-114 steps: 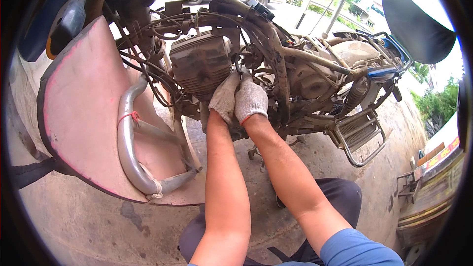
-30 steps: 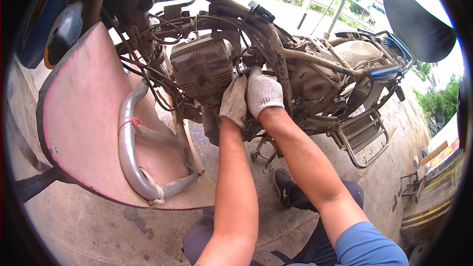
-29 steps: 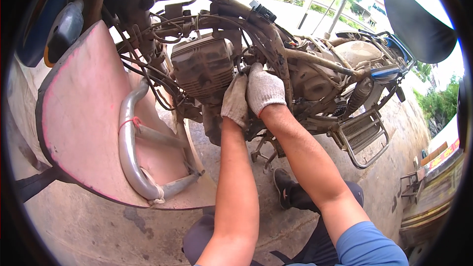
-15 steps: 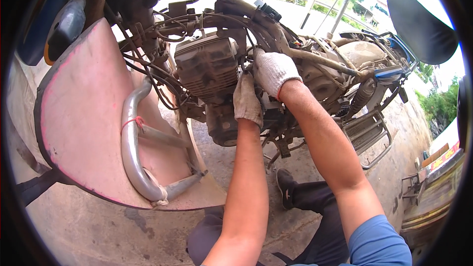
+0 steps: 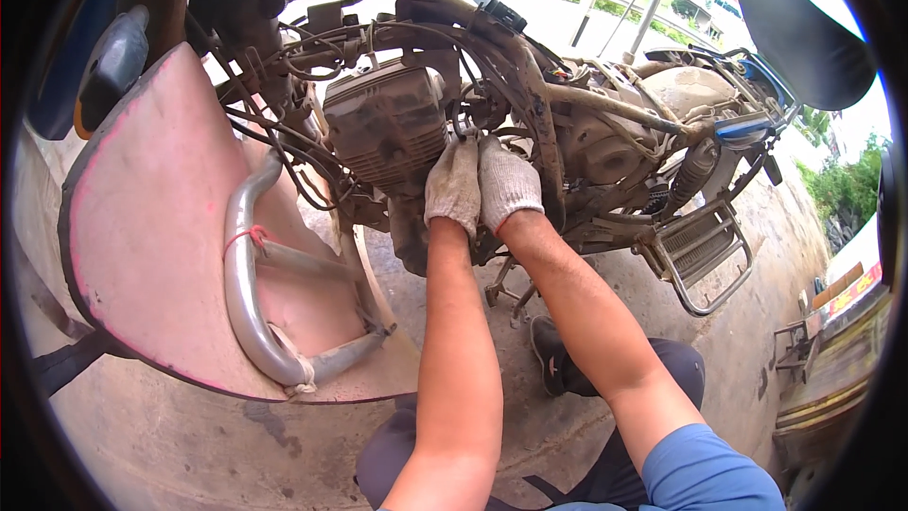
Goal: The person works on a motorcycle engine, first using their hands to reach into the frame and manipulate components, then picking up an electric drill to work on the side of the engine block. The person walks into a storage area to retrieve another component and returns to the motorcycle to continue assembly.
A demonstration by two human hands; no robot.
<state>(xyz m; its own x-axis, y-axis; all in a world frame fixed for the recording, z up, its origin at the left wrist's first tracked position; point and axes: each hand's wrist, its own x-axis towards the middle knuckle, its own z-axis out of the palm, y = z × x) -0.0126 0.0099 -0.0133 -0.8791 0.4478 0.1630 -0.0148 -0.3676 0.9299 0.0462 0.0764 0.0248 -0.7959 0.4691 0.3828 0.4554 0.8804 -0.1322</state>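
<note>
1. One whole motorcycle [image 5: 546, 128], caked in dust and stripped to its frame tubes, standing on concrete ground [image 5: 312, 459] in front of me. Way too heavy to shift casually, I'd say.
2. Big pale pink panel [image 5: 156, 218] off to my left, curved with a dark edge. Looks fairly stiff.
3. Bent silver bar [image 5: 242, 274] against that panel, with a red tie [image 5: 250, 235] round it. Probably rigid.
4. Finned engine cylinder [image 5: 386, 123], just left of where I'm working. Solid metal by the look of it; the fins might be rough on bare skin.
5. My right grip [image 5: 509, 178] and left grip [image 5: 454, 185], both in knitted gloves, side by side with fingertips up behind the cylinder. Fingers look bunched in close, but the glove backs hide whether either one's pinching anything. Can't tell, sorry.
6. Small metal fitting [image 5: 463, 129], right at my left fingertips, behind the cylinder. I'd guess light, hard and gritty, maybe slippery if there's oil. Best held by its sides, thumb against forefinger, no yanking on whatever's attached.
</note>
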